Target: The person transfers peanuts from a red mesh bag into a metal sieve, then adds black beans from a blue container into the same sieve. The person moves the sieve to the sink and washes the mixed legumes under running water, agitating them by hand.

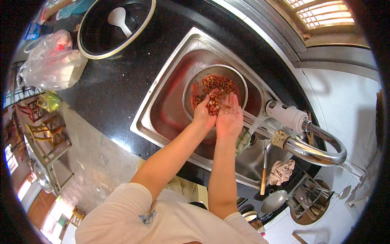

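My left hand [204,112] is cupped, palm up, over a round metal bowl [186,94], with small reddish-brown beans [214,106] heaped in its fingers. Pressed against it at the wrist side is my right hand [230,118], palm up with its fingers stretched out beside the beans. Water [250,118] streams from the faucet [280,139] onto the right palm. More beans [218,83] lie in reddish water inside the bowl, which sits in the left basin of a steel sink [164,87].
A large dark pan [97,34] holding a white ladle [118,19] and a plastic bag [55,67] stand on the black counter [134,77]. A wooden-handled tool [263,179] and a crumpled cloth [281,172] lie right of the sink. The curved spout [339,152] reaches over the right basin.
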